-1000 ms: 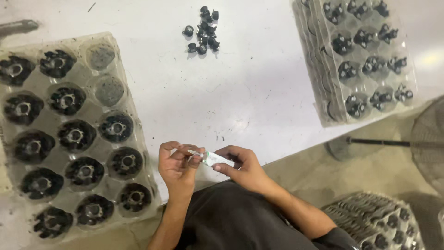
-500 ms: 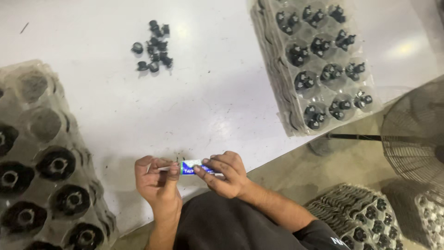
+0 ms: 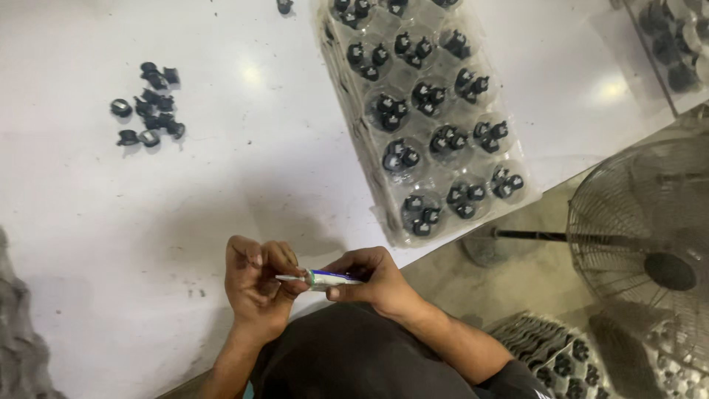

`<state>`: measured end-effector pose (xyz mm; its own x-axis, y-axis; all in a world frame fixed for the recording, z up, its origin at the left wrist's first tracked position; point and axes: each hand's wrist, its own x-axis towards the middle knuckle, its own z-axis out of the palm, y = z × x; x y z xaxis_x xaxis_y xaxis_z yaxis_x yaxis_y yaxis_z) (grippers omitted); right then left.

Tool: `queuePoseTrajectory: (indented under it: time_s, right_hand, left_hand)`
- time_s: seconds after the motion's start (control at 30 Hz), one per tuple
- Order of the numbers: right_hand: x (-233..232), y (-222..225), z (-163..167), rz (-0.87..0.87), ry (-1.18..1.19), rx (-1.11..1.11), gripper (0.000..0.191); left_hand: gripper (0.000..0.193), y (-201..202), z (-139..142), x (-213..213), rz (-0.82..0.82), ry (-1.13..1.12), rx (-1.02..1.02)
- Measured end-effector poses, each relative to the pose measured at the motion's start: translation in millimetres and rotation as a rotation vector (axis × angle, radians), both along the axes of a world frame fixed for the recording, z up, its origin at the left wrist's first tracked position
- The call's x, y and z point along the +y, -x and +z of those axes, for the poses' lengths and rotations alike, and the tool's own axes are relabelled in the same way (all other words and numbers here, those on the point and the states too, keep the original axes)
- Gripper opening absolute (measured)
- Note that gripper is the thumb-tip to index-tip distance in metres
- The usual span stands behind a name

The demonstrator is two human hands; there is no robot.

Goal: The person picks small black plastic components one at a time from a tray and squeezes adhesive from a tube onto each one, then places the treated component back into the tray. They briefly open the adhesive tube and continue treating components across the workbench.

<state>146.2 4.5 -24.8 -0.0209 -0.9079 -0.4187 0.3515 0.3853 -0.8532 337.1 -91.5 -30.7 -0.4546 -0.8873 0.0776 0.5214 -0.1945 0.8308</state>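
While the right hand (image 3: 373, 279) pinches a small tube (image 3: 332, 278) and the left hand (image 3: 257, 284) grips its nozzle tip at the table (image 3: 221, 185) edge, the view has swung right: black parts (image 3: 148, 103) now sit upper left, a clear tray (image 3: 428, 118) ahead.

Bright overhead glare, soft shadows

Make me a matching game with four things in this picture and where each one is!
Things:
1. small tube
2. loose black parts
3. clear tray of black parts
4. fan

Places:
A. on the floor, right of the table
B. between both hands
C. on the table, far left
D. on the table, reaching its near edge

Pairs: 1-B, 2-C, 3-D, 4-A
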Motion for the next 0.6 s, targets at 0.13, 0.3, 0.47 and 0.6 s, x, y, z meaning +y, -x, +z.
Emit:
queuePoseTrajectory:
  time_s: [0.13,0.3,0.47,0.6]
  right_hand:
    - [18.1,87.8,-10.4,-0.065,0.216,0.118,0.039]
    - [37.2,152.9,-15.4,-0.149,0.424,0.280,0.034]
    - [49.9,184.6,-15.9,-0.099,0.307,0.224,0.030]
    - [48.9,204.8,-15.8,-0.043,0.084,-0.259,0.030]
  left_hand:
    - [0.054,92.7,-0.5,28.1,0.189,0.123,0.054]
    - [0.049,169.0,10.6,63.0,0.435,0.057,0.053]
    - [0.049,191.6,18.3,72.5,0.416,0.086,0.004]
    - [0.050,194.7,24.7,67.3,0.267,0.115,-0.052]
